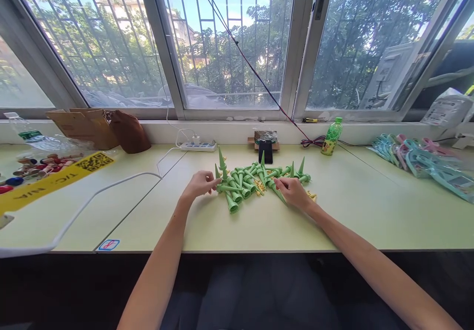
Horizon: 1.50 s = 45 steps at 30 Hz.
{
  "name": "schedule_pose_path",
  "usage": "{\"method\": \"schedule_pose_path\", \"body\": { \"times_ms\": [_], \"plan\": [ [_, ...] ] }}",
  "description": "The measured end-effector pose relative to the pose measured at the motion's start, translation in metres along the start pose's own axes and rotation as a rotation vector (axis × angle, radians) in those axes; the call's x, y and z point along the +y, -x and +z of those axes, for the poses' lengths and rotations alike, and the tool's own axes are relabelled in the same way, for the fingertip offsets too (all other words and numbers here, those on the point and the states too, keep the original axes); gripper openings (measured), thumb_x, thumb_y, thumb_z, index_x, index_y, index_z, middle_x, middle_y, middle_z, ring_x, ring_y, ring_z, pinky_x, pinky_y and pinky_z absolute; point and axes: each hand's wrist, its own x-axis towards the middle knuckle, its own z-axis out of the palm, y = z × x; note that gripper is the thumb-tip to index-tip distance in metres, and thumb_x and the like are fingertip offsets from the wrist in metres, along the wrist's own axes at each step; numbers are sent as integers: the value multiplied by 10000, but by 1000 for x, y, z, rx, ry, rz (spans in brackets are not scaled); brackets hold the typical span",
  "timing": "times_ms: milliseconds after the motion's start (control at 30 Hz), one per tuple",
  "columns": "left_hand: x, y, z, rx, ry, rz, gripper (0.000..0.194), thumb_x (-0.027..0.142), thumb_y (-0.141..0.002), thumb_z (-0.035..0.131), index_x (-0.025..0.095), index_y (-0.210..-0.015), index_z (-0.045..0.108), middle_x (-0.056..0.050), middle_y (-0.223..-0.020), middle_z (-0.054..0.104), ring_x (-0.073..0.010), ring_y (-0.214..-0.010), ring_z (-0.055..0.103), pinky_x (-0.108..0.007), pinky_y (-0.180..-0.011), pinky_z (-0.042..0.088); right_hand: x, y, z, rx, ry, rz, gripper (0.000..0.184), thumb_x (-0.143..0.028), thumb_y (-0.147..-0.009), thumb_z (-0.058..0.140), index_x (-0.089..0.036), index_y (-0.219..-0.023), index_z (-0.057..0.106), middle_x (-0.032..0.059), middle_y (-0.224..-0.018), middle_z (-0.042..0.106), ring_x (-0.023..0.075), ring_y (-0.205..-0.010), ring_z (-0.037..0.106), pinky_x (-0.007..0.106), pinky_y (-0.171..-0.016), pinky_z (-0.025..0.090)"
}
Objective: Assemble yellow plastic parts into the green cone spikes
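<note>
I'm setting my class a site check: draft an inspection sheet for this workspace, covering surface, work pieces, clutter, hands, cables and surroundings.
Surface: pale tabletop, seam at left.
Work pieces: green tapered cones in a loose pile, several pointing up; small yellow pieces among them.
Clutter: black phone, green-capped bottle, brown pouch.
Hands: left hand at the pile's left end, right hand at its right; whether the fingers grip cones is unclear.
Cables: white cable at left; dark red cord bundled beside the bottle; power strip near the wall.
Surroundings: windows, trees outside.
</note>
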Motion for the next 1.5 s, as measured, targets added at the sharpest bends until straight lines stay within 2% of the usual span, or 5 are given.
{"method": "schedule_pose_path", "body": {
  "times_ms": [200,733,1000,1267,1500],
  "plan": [
    [5,-1,3,-10,-100,269,304,459,-710,694,166,-662,622,54,-507,417,-77,-500,349,-215,-496,263,-3,0,-1,-4,2,-1,495,-470,-986,429,-179,-597,520,-28,-502,399,120,-506,365,283,-554,286],
    [3,-5,12,-127,-242,363,173,180,-629,626,169,-763,735,67,-514,390,-75,-505,341,-225,-532,283,0,-1,0,15,11,-8,497,-465,-989,430,-178,-592,521,-19,-508,453,118,-501,385,281,-555,298],
    [25,7,14,211,8,410,281,451,-766,635,178,-718,586,55,-534,358,-90,-523,298,-242,-537,284,-8,4,5,44,194,-86,455,-411,-1009,394,-202,-610,458,-5,-557,492,130,-515,388,285,-560,296],
    [94,25,73,394,32,587,273,392,-877,556,200,-703,470,52,-534,434,-95,-499,370,-237,-563,340,-19,7,29,21,471,-292,222,-220,-985,429,-177,-883,622,67,-801,618,182,-720,535,288,-667,374],
    [92,25,130,402,11,582,246,322,-920,515,212,-724,416,43,-561,436,-115,-498,397,-245,-544,316,-19,10,31,-68,478,-403,200,-204,-971,460,-174,-924,652,102,-915,619,240,-893,499,386,-853,426]
  ]
}}
